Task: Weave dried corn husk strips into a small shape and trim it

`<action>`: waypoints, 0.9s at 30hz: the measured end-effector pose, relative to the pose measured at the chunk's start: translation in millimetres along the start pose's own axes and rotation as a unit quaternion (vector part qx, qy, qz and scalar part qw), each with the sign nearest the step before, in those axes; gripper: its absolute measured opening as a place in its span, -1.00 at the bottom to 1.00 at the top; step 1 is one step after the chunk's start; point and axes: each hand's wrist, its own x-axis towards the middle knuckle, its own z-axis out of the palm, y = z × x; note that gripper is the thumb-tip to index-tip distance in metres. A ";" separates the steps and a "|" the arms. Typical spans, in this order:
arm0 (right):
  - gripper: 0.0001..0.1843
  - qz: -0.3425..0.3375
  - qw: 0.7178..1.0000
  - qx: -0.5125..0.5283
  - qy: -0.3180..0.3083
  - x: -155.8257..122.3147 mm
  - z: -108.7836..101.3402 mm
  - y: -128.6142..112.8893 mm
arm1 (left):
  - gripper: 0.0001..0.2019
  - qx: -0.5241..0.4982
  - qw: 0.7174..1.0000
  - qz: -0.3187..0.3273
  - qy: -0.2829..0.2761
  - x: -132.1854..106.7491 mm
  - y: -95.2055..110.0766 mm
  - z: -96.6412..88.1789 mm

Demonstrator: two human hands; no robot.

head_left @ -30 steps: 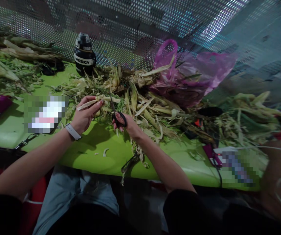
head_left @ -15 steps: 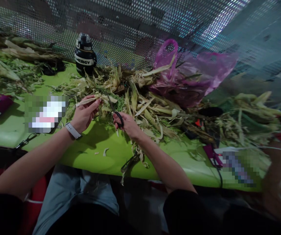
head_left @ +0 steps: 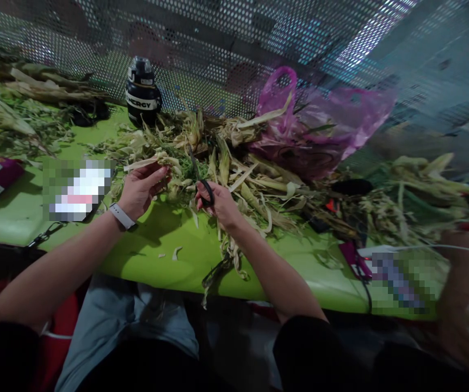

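Observation:
My left hand [head_left: 142, 188], with a pale watch band on its wrist, is closed on a dry, pale corn husk strip [head_left: 142, 163] over the green table [head_left: 144, 256]. My right hand [head_left: 218, 204] grips a pair of black-handled scissors [head_left: 205, 193]; their dark blades point up and away, apart from the strip. Beyond both hands spreads a heap of dried husks and green leaf bits [head_left: 238, 169]. A few small cut pieces [head_left: 176, 253] lie on the table nearer my lap.
A dark bottle [head_left: 142, 98] stands behind the heap, beside a pink plastic bag [head_left: 287, 136]. On the left are a blurred-out phone [head_left: 81, 190] and a purple tissue box [head_left: 1, 177]. Another person's arm [head_left: 467, 283] rests at the right, near more husks [head_left: 414, 190].
My right hand has drawn the scissors slightly right, away from my left hand. The left hand stays nearly in place with the husk strip.

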 end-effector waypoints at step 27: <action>-0.47 0.045 0.980 -0.039 -0.190 -21.7 24.7 -6.7 | -0.58 0.058 0.998 0.008 -0.013 -17.8 -13.3 12.6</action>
